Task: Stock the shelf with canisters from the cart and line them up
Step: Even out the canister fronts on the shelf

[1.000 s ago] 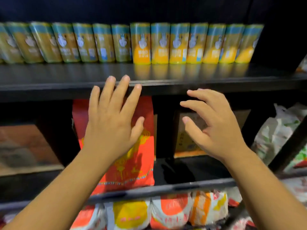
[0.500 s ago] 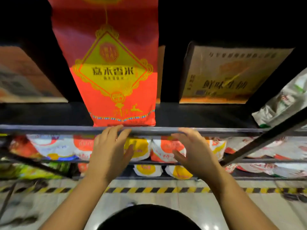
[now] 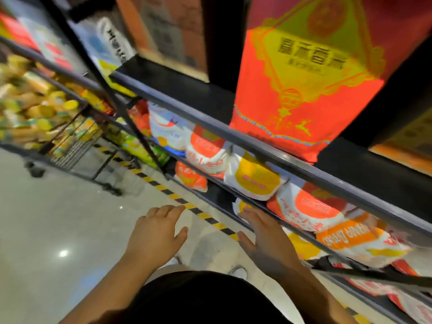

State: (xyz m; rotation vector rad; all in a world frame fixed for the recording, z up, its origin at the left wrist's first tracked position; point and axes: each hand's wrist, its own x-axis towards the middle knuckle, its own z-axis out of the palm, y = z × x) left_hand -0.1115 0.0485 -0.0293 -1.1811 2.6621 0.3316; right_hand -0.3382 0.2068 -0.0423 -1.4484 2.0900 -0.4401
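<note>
Four large Chinese characters on the red bag (image 3: pixel 292 118) — too blurred to read surely, other labels illegible

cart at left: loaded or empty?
Loaded. The wire cart holds a jumbled heap of yellow canisters. Motion blur hides how many there are.

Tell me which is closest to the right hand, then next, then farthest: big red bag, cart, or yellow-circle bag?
1. The yellow-circle bag, just above the right hand.
2. The big red bag, higher up.
3. The cart, far off left.
</note>
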